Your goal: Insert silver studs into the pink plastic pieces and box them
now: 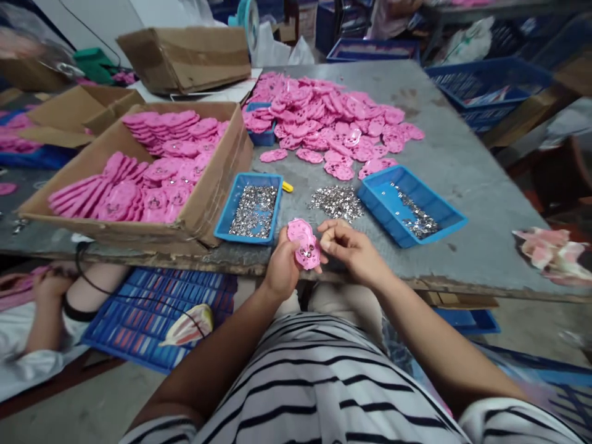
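Left hand (283, 266): clamped on pink piece (303, 243). Right hand (349, 250): fingers bunched, contents unclear. Blue trays (222, 223): small metal parts (253, 209). Cardboard box (124, 229): pink pieces (173, 148).

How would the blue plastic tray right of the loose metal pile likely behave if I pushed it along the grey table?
The tray would probably slide flat rather than tip, as it sits low and broad. The small silvery metal pieces inside would likely shift, since they lie loose beside bare plastic.
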The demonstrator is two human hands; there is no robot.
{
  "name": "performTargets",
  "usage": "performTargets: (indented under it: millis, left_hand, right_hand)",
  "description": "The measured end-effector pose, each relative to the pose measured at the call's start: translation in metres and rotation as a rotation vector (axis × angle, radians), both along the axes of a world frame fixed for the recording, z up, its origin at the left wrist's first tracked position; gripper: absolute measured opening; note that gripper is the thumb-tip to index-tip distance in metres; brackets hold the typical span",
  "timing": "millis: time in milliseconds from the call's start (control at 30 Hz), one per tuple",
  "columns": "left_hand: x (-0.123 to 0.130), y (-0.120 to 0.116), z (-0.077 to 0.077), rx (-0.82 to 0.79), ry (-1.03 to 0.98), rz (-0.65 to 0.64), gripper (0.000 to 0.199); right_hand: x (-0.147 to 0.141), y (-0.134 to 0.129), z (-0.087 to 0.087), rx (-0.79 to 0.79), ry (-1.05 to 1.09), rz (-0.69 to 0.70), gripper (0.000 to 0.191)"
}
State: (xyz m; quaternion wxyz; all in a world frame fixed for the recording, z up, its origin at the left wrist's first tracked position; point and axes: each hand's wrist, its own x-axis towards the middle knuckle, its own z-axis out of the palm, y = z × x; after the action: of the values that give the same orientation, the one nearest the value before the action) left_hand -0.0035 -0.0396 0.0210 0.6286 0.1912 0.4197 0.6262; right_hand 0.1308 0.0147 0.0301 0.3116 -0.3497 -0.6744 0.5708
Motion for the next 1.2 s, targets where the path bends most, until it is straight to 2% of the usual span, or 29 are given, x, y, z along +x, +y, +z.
performTargets:
  millis: [267,433,567,967,1200]
  left_hand:
    - [-0.001,-0.001,0.008,-0.018,-0.065,-0.042,0.028]
    - [-0.002,-0.002,0.006,-0.012,-0.091,-0.140,0.029]
    - [-0.002,-0.003,0.004,0.005,-0.096,-0.181,0.032]
    - [0.002,-0.003,0.005,-0.029,-0.089,-0.133,0.031]
    - [0.002,-0.001,0.002,-0.003,-0.074,-0.148,0.030]
  right_hand:
    - [0.003,0.001,0.009,0.228,-0.148,0.075,0.020]
    - [0.006,0.003,0.012,0.296,-0.232,0.140,0.015]
    - [0.007,0.003,0.014,0.299,-0.261,0.186,0.015]
    - [0.008,0.006,0.015,0.238,-0.285,0.195,0.016]
    - [0.008,0.007,0.015,0.181,-0.290,0.207,0.016]
